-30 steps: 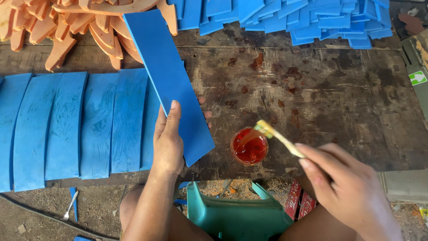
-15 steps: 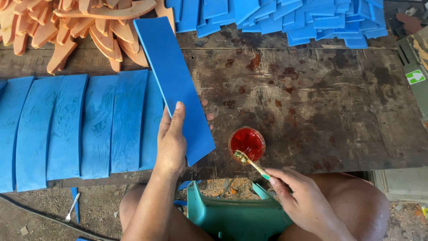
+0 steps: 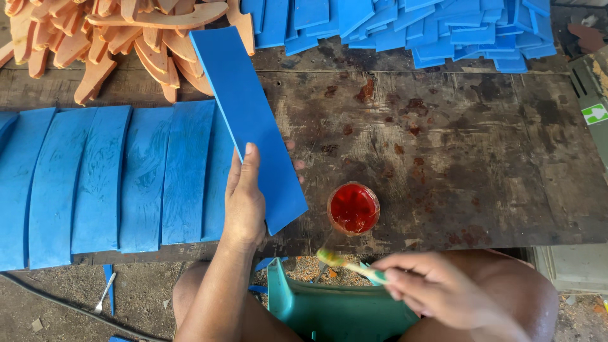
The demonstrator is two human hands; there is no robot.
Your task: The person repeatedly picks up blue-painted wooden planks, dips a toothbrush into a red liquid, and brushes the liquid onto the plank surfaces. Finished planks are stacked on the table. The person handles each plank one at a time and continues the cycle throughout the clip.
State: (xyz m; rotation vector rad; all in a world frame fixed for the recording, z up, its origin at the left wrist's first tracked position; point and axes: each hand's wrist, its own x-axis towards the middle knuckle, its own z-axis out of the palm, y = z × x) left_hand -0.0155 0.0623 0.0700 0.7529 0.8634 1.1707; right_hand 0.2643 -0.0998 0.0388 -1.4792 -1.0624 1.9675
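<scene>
We see the left hand (image 3: pixel 246 202) grasping a blue strip (image 3: pixel 250 123), its far end tilted up over the surface (image 3: pixel 456 158). The right hand (image 3: pixel 443 291) pinches a small brush (image 3: pixel 348 266), blurred, held off the near edge, just short of the red cup (image 3: pixel 353 208). Six or so strips (image 3: pixel 101 177) lie in a row at left, probably coated. Blue pile (image 3: pixel 405 25) and orange pieces (image 3: pixel 107 38) wait beyond; the held strip looks bare.

My left hand (image 3: pixel 244 202) is raised on an outstretched forearm, thumb flat on top, fingers curled underneath. My right hand (image 3: pixel 437 288) sits low by my knee, fingers pinched together, pointing left.
</scene>
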